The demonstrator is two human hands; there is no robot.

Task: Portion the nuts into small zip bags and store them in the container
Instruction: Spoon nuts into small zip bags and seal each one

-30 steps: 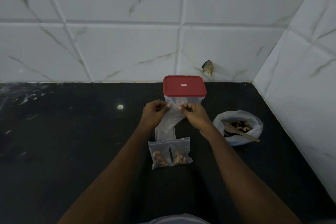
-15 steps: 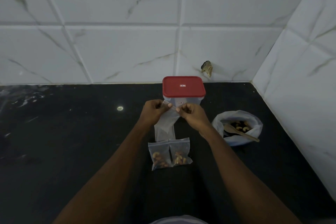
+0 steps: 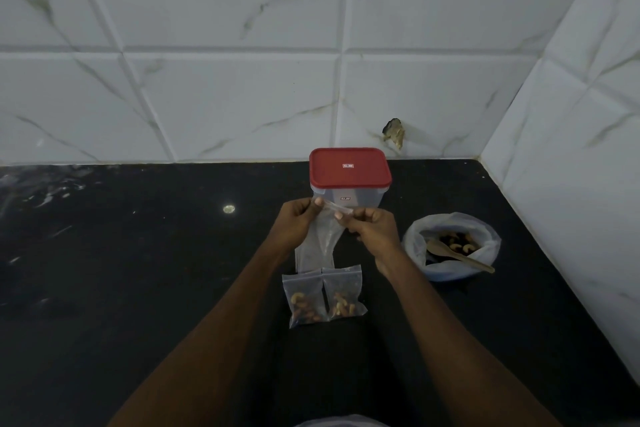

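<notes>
This is looking like a home kitchen. A black stone countertop (image 3: pixel 138 288) is stretching under the fingers (image 3: pixel 301 215) pinching an empty zip bag (image 3: pixel 318 239), and marble-patterned wall tiles (image 3: pixel 225 97) are rising beyond them and to their right. A red-lidded food container (image 3: pixel 349 170) is standing just beyond the fingers, a bag of nuts (image 3: pixel 415 236) with a wooden spoon (image 3: pixel 460 256) is sitting to their right, and two filled zip bags (image 3: pixel 304 295) are lying on their near side.

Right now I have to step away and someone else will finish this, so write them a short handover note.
Hands: left hand and right hand both pinch the top of an empty zip bag.
Things: container behind it, red lid on; two filled bags side by side on the counter; sack of nuts with a wooden spoon at right.
Done: two portions bagged.
Left: fill this bag, then store all bags in the container.
</notes>
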